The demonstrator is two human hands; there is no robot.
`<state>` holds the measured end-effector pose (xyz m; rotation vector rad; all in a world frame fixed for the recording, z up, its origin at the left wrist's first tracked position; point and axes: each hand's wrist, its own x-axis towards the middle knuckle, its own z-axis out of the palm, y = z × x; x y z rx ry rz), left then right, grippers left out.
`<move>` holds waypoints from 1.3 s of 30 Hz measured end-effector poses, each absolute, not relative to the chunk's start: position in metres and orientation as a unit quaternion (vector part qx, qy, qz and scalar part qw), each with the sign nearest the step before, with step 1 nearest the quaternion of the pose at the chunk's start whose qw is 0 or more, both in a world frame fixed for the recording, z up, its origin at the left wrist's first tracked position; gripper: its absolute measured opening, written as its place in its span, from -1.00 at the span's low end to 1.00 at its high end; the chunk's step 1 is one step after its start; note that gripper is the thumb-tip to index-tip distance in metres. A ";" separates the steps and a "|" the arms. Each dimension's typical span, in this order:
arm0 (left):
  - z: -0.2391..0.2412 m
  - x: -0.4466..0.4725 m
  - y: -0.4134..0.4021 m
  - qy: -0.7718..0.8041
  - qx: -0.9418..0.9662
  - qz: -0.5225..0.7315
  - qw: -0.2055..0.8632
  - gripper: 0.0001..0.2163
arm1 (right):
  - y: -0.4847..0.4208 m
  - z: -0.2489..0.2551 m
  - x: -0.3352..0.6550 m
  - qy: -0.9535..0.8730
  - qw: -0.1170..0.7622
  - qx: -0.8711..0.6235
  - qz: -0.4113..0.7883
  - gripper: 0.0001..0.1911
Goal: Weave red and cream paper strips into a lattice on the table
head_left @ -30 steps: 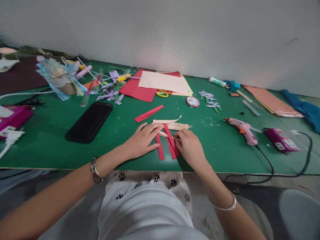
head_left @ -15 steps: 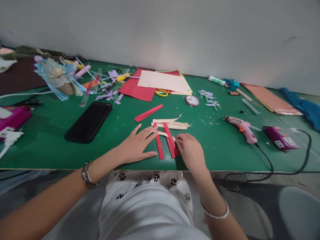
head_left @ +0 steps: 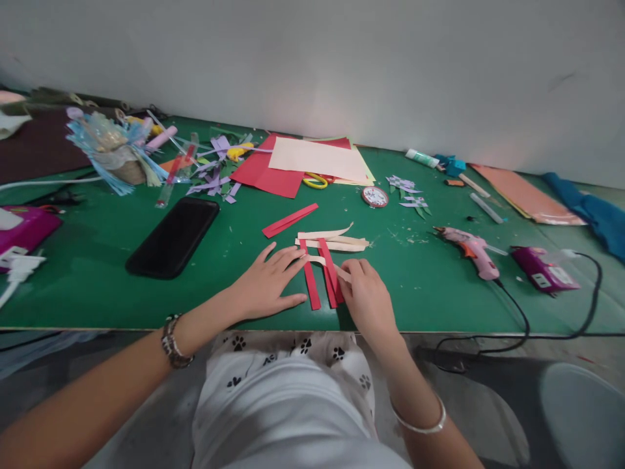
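My left hand [head_left: 268, 281] lies flat with fingers spread, its fingertips on the left end of a cream paper strip [head_left: 316, 260] and beside a red paper strip [head_left: 312, 286]. My right hand [head_left: 367, 293] pinches the other end of that cream strip, which crosses the red strips and bends up slightly between my hands. More red strips [head_left: 329, 273] lie partly overlapped just left of my right fingers. Above them, several cream strips [head_left: 336, 243] rest across the tops of the red ones. A separate pair of red strips [head_left: 290, 220] sits farther back.
A black phone [head_left: 173, 238] is to the left. Behind lie paper sheets [head_left: 317, 158], yellow-handled scissors [head_left: 316, 181] and a round red-rimmed disc [head_left: 375, 197]. A pink glue gun [head_left: 471, 251] and a purple power box [head_left: 545, 268], with cables, are at the right.
My right hand has shifted slightly left, still pinching the cream strip, which bows up a little more. The red strips beside it have moved slightly left. My left hand stays put.
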<state>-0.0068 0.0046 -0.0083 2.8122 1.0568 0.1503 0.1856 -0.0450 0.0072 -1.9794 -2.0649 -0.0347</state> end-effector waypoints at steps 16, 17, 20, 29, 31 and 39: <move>-0.007 -0.006 0.002 0.362 0.929 0.040 0.058 -0.42 | -0.034 0.019 0.200 -0.674 0.238 -0.626 0.310 -0.79; -0.007 -0.006 0.002 0.363 0.929 0.039 0.060 -0.43 | -0.034 0.018 0.202 -0.670 0.264 -0.601 0.346 -0.79; -0.006 -0.006 0.001 0.364 0.928 0.041 0.064 -0.44 | -0.036 0.013 0.202 -0.638 0.319 -0.545 0.441 -0.82; -0.007 -0.006 0.002 0.365 0.928 0.044 0.059 -0.45 | -0.047 0.024 0.194 -0.724 0.276 -0.483 0.409 -0.83; -0.007 -0.006 0.002 0.365 0.928 0.048 0.062 -0.45 | -0.050 0.031 0.192 -0.754 0.262 -0.468 0.380 -0.78; -0.012 -0.006 0.003 0.362 0.928 0.057 0.058 -0.45 | -0.056 0.037 0.179 -0.823 0.194 -0.469 0.256 -0.59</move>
